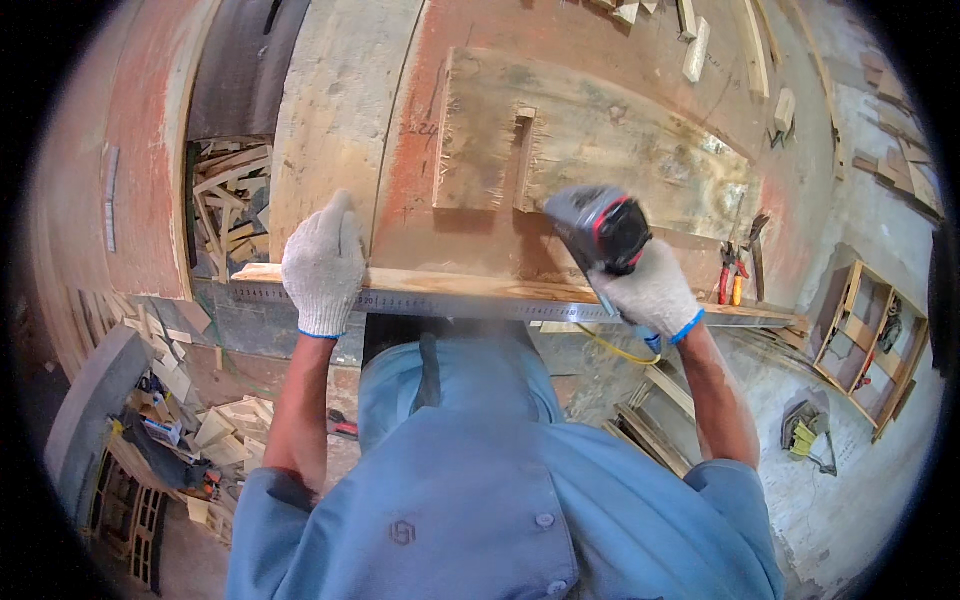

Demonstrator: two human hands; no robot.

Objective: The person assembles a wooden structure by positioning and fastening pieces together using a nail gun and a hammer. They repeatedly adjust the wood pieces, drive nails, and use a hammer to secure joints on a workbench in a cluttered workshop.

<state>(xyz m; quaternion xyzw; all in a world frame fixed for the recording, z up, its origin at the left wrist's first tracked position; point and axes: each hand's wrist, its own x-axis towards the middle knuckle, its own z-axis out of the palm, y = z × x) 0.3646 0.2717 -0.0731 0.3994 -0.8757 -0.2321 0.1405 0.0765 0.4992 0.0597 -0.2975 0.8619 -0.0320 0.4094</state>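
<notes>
My right hand (655, 290), in a white knitted glove with a blue cuff, grips a grey nail gun (590, 225) with a black and red round cap. A yellow hose (618, 350) hangs from its handle end. My left hand (325, 265), gloved the same way, is over the left part of a long narrow wood strip (450, 284). Its fingers are drawn together and slightly blurred; anything between them is hidden. A steel ruler (470, 306) runs along the near side of the strip. Beyond the strip lies a notched wooden board (610, 145) with rough edges.
Red-handled pliers (727, 272) and a hammer (758, 255) rest at the bench's right. Wood offcuts (697, 50) lie at the far side. Scrap wood (235, 190) fills a gap in the bench at left. A wooden frame (860, 340) is on the floor at right.
</notes>
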